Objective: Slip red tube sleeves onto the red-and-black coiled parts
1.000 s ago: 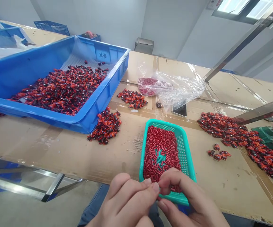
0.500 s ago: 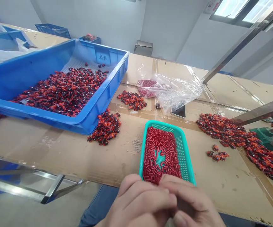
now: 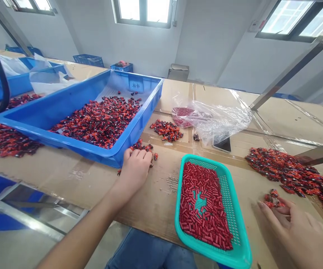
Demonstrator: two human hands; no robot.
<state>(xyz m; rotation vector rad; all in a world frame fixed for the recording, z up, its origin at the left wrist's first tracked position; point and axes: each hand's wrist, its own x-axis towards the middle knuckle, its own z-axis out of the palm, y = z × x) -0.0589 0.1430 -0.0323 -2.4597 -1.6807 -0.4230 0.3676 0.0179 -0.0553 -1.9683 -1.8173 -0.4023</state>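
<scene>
A table (image 3: 150,209) supports a blue tray (image 3: 113,152) at left and a green basket (image 3: 238,213) nearer right. The left hand (image 3: 135,166) covers a pile (image 3: 139,144) beside the tray; I cannot tell its grip. The right hand (image 3: 298,224), near right, spreads thumb and fingers around a cluster of parts (image 3: 272,196). The basket holds red tubes (image 3: 206,228).

Two dark Chinese characters (image 3: 136,85) are showing on the inner far wall of the large blue tray (image 3: 74,144), blurring too much for sure reading. Beside the right-hand window (image 3: 292,18), a small sign (image 3: 253,25) is appearing, its print unreadable.
</scene>
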